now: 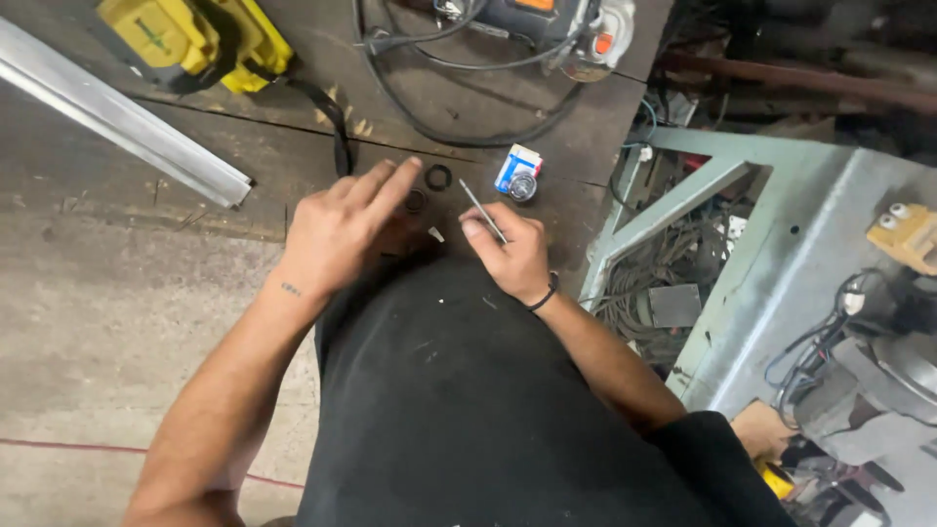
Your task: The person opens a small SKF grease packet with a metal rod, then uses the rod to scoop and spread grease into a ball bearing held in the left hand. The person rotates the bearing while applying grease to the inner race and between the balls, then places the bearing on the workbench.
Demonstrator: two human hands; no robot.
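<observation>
1. because the camera looked straight down from the head, the dark wooden workbench [293,166] filled the upper left and centre of the frame, with the person's black-clad body taking the lower centre and a pale green metal frame [703,185] slanting down the right.
2. a long aluminium strip [117,117] lay diagonally in the upper left, pushed to the bench's far side, seemingly to leave the working patch open.
3. a yellow power tool [185,39] sat at the top left and another tool with an orange patch [547,20] at the top centre, its black cable [459,132] looping down toward the hands; both looked parked out of the way.
4. the left hand [342,229] lay just left of centre, fingers spread and extended, the forefinger tip reaching onto the bench beside two small black rings [427,188], gripping nothing; the flat reach seemed meant to slide or steady a ring.
5. the right hand [512,254], near centre and a short way apart from the left, was pinched shut on a thin metal rod [482,210], held like a pen with its tip angled up-left toward the rings.
6. a small blue-and-white box [517,166] with a round bearing [522,185] against it rested just right of the rings, within easy reach.
</observation>
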